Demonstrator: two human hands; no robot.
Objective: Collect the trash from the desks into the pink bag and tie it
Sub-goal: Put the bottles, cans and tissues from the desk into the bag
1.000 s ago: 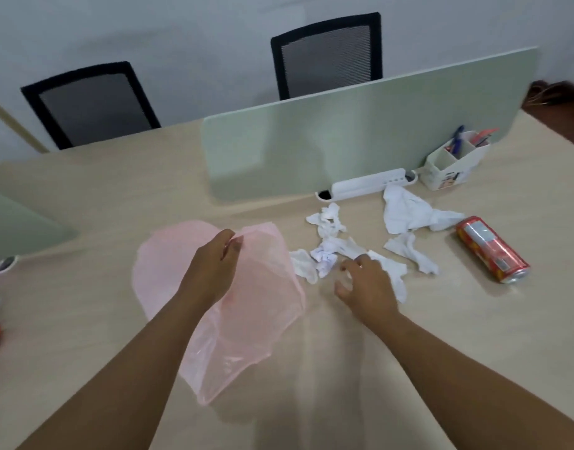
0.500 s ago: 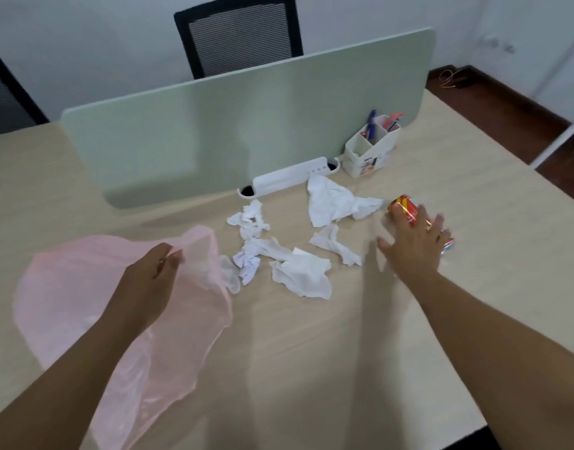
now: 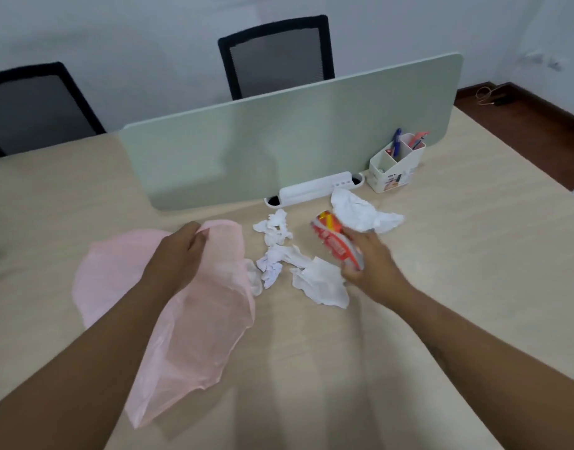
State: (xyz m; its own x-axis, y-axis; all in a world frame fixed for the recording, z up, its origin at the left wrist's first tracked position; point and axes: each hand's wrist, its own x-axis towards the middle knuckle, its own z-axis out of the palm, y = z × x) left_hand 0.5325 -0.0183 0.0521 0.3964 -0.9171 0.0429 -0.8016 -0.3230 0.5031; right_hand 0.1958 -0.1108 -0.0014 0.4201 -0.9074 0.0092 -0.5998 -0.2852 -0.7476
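Note:
A thin pink bag (image 3: pixel 198 323) lies half open on the desk, and my left hand (image 3: pixel 178 254) pinches its upper rim. My right hand (image 3: pixel 370 264) is closed around a red drink can (image 3: pixel 334 241), lifted off the desk and tilted, just right of the paper. Several crumpled white tissues lie between my hands: one small wad (image 3: pixel 274 227), a twisted one (image 3: pixel 279 261), a flat one (image 3: pixel 321 284) under the can, and a large one (image 3: pixel 360 212) behind it near the divider.
A pale green divider (image 3: pixel 289 138) crosses the wooden desk (image 3: pixel 474 271), with a white power strip (image 3: pixel 315 190) at its foot. A white pen holder (image 3: pixel 396 165) stands at the right. Two black mesh chairs (image 3: pixel 276 53) sit behind. The desk edge drops to dark floor at right.
My right hand reached right to the can, closed on it and has carried it left toward the tissues. My left hand has kept its hold on the bag's rim.

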